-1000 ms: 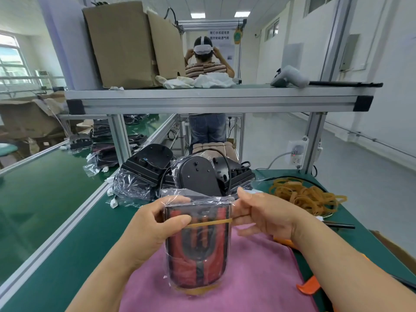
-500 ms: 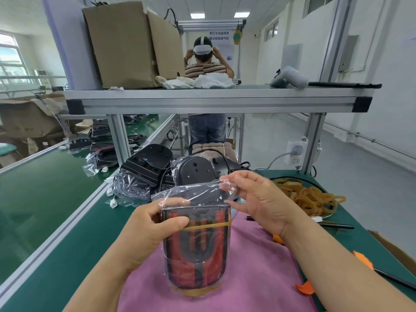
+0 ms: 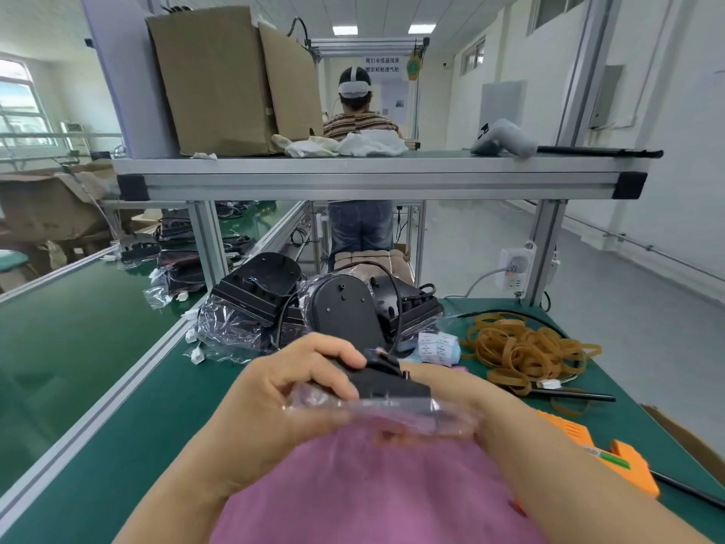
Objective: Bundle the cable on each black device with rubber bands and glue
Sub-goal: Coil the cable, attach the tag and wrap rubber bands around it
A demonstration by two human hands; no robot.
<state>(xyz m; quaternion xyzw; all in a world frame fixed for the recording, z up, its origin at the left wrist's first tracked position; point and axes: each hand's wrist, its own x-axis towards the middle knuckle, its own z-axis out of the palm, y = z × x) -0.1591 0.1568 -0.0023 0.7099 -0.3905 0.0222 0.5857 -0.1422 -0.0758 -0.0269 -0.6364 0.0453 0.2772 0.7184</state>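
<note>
Gripping the black device (image 3: pixel 386 382) at its near-left corner, the left hand (image 3: pixel 298 390) curls its fingers over the matte top face, with the thumb side underneath. The device is a flat, hard-edged slab lying nearly level, half out of a clear, crinkled plastic bag (image 3: pixel 392 412) that is blurred along its front edge. It is held in the air just above a soft pink cloth (image 3: pixel 372 496) spread over the green bench mat (image 3: pixel 129 406).

The right hand (image 3: pixel 439 382) reaches in from the right behind and under the device. Its fingers show only as a smear through the film, so its grip cannot be told.

To the right lies a loose heap of tan rubber bands (image 3: pixel 525 351), flat and looped. Nearer the edge rests an orange glue gun (image 3: pixel 588 453) with a blocky plastic body.

Behind the hands, more black devices (image 3: pixel 345 308) are stacked among glossy bags, with rounded moulded shells. A ribbed aluminium shelf (image 3: pixel 372 178) above carries a plain cardboard box (image 3: pixel 219 80).
</note>
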